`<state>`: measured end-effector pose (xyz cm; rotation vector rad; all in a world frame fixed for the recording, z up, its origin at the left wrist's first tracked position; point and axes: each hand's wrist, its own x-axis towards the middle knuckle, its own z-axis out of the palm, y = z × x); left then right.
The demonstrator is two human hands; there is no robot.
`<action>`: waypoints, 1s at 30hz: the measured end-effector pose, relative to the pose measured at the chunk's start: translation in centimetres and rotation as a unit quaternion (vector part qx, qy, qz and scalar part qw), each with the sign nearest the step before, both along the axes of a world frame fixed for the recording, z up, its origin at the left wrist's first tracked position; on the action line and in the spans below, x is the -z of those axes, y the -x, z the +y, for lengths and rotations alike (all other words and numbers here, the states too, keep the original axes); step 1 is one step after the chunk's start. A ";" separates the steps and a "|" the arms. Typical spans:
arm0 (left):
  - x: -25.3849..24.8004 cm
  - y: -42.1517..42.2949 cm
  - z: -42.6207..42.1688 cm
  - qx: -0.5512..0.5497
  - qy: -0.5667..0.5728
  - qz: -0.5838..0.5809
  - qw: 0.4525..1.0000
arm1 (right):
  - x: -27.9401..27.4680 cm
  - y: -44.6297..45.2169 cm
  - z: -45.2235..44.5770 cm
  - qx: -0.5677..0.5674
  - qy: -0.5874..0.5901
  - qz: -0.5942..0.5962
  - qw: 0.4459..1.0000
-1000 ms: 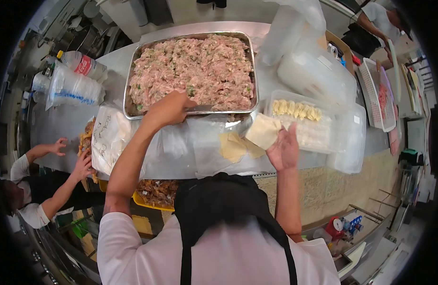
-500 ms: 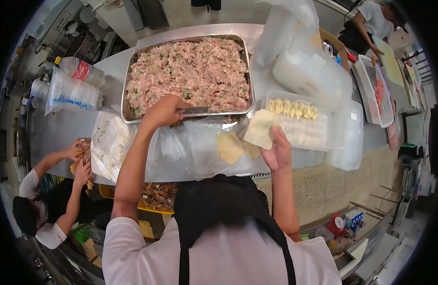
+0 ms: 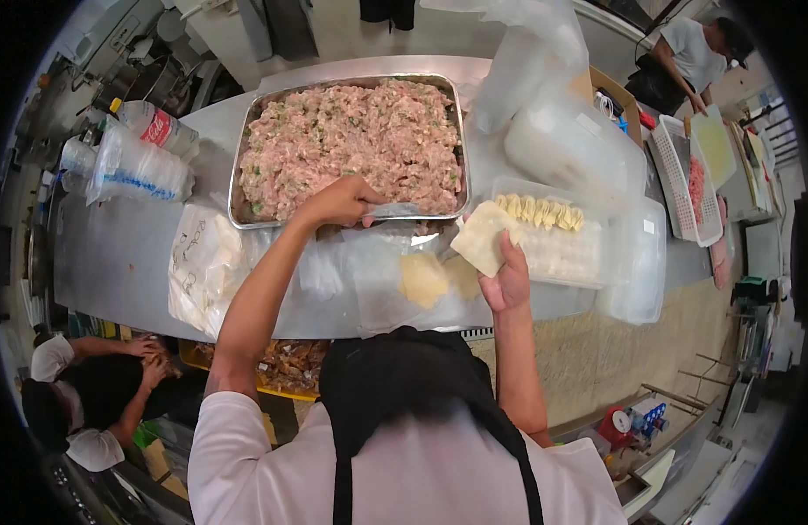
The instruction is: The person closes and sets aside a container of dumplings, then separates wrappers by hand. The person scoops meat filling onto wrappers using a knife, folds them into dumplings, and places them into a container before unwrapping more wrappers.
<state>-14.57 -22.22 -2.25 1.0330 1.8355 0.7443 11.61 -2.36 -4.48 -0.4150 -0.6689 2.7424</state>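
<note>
My left hand [image 3: 341, 203] is closed around a flat metal spatula [image 3: 393, 210] at the near edge of the meat tray. Minced meat filling with green bits [image 3: 351, 140] fills the metal tray [image 3: 238, 197]. My right hand [image 3: 509, 282] holds a pale, square dumpling wrapper [image 3: 481, 238] between thumb and fingers. Just beyond it, a row of folded dumplings [image 3: 540, 212] lies in a clear plastic container [image 3: 562, 262]. More wrappers [image 3: 423, 278] rest on plastic sheeting in front of the tray.
Plastic containers [image 3: 579, 144] stand at the back right. Stacked plastic cups [image 3: 141, 166], a bottle [image 3: 163, 129] and a marked plastic bag [image 3: 198, 262] are on the left. One co-worker [image 3: 98, 394] is at lower left, another [image 3: 684, 61] at upper right.
My left hand has moved right along the tray's near edge with the spatula. The wrapper in my right hand is tilted differently. The lower-left co-worker's hands have moved down, away from the brown food.
</note>
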 end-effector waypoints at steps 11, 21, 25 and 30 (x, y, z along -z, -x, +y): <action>-4.4 -5.0 -3.2 -0.169 -0.113 -0.172 0.964 | -1.8 3.3 -1.6 0.028 0.131 0.008 0.991; -5.8 -12.2 -3.2 -0.153 -0.193 0.229 0.942 | -1.7 5.2 -1.8 0.140 0.126 -0.056 0.981; -3.4 -12.8 -2.2 -0.139 -0.226 0.279 0.923 | -1.5 5.9 -2.3 0.103 0.119 0.001 0.988; -6.2 -14.2 -2.2 -0.167 -0.231 0.254 0.924 | -1.7 5.0 -1.7 0.142 0.095 -0.042 0.984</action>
